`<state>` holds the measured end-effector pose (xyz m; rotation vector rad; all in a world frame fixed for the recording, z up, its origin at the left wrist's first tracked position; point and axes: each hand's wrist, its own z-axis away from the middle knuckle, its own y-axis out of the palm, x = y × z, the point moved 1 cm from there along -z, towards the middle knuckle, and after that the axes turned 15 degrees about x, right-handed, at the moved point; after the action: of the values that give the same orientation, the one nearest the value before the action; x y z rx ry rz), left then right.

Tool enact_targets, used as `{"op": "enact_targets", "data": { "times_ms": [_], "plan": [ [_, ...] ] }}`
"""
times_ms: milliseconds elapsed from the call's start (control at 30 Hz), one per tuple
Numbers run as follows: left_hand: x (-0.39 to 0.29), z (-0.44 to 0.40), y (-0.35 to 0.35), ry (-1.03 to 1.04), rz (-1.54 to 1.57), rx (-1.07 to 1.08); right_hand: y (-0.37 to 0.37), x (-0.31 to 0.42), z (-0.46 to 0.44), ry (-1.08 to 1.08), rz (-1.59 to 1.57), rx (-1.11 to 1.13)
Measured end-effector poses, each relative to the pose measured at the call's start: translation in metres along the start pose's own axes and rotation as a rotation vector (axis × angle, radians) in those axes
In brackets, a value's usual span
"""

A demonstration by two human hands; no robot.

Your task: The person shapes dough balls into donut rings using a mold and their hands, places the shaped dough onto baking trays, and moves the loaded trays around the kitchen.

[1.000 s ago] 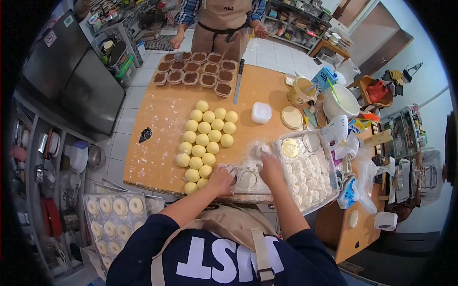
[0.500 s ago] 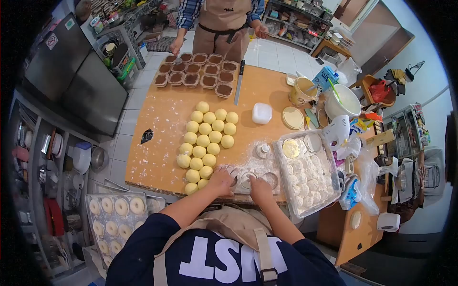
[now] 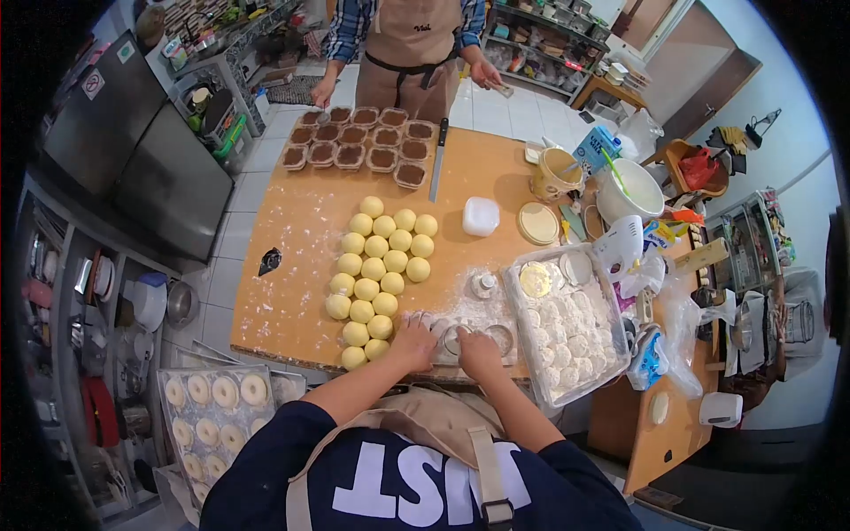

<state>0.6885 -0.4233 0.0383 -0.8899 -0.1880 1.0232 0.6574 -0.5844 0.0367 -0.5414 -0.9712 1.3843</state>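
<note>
My left hand (image 3: 414, 342) rests at the front of the wooden table with its fingers stretched over the floured patch, beside the yellow dough balls (image 3: 373, 265). Close to its right, my right hand (image 3: 479, 355) is curled, thumb and fingertips at the edge of a small floury ring (image 3: 454, 336); what exactly they grip is hidden. Another round ring (image 3: 499, 337) lies just right of it. Behind them a small pale round-topped object (image 3: 484, 284) stands in loose flour. A clear plastic tub (image 3: 540, 394) of floured white pieces sits to the right.
Across the table (image 3: 305, 221) stands a person in an apron (image 3: 412, 35), near several brown-topped cups (image 3: 352, 135) and a long knife (image 3: 438, 164). A white container (image 3: 481, 216), mixing bowl (image 3: 629, 199) and hand mixer (image 3: 620, 243) are rightward. Ring-shaped dough fills a tray (image 3: 217, 365) lower left.
My hands stay over the floured patch, with little finger movement. The view has shifted slightly. Across the table, the person's hand on the right now shows a small object at its fingertips.
</note>
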Motion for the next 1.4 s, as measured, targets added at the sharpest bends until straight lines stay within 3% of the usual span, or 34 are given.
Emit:
{"op": "enact_targets", "data": {
  "times_ms": [167, 300, 400, 500, 533, 567, 633, 833, 1033, 1133, 1333, 1367, 1400],
  "plan": [
    [0.002, -0.003, 0.003, -0.009, 0.002, -0.026, -0.057, -0.016, 0.027, 0.031, -0.412, -0.292],
    [0.005, 0.013, -0.011, 0.000, 0.130, -0.026, -0.098, -0.053, 0.053, -0.081, -0.625, -0.890],
    [0.019, 0.017, -0.010, 0.036, 0.128, -0.168, -0.089, -0.088, 0.051, -0.027, -1.017, -1.110],
    [0.035, 0.053, -0.031, -0.074, 0.401, -0.271, -0.042, -0.106, 0.023, -0.003, -0.824, -0.954],
    [0.041, 0.060, -0.032, -0.117, 0.420, -0.296, -0.043, -0.078, 0.026, 0.064, -0.620, -0.790],
    [0.048, 0.066, -0.031, -0.160, 0.440, -0.322, -0.015, -0.081, 0.008, -0.099, -0.651, -0.659],
    [0.055, 0.073, -0.029, -0.239, 0.410, -0.410, 0.011, -0.060, -0.010, -0.048, -0.508, -0.290],
    [0.061, 0.093, -0.031, -0.231, 0.490, -0.355, 0.000, -0.015, -0.020, -0.028, -0.214, -0.075],
    [0.054, 0.098, -0.028, -0.245, 0.509, -0.300, 0.014, -0.024, -0.039, -0.100, -0.093, 0.038],
    [0.052, 0.087, -0.016, -0.284, 0.401, -0.330, 0.020, -0.028, -0.033, -0.118, -0.289, 0.133],
    [0.035, 0.058, -0.017, -0.186, 0.305, -0.275, 0.032, -0.082, 0.003, -0.071, -0.607, -0.018],
    [0.034, 0.052, -0.017, -0.160, 0.258, -0.243, 0.020, -0.096, 0.021, -0.096, -0.720, 0.075],
    [0.031, 0.045, -0.017, -0.135, 0.212, -0.211, 0.012, -0.108, 0.036, -0.085, -0.828, -0.042]
  ]
}}
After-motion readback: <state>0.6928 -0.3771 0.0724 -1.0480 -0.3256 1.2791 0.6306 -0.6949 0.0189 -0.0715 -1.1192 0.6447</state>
